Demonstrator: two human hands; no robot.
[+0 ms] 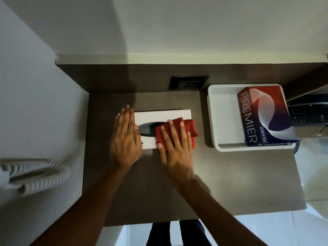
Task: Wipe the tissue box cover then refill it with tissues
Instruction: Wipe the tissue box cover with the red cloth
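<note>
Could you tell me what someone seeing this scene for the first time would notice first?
The eye goes first to the red cloth, pressed flat by the right hand on the right half of the white tissue box cover at the centre of the brown counter, while the left hand steadies the cover's left end. Next comes the red and blue Premier tissue pack, leaning in the white tray at the right.
</note>
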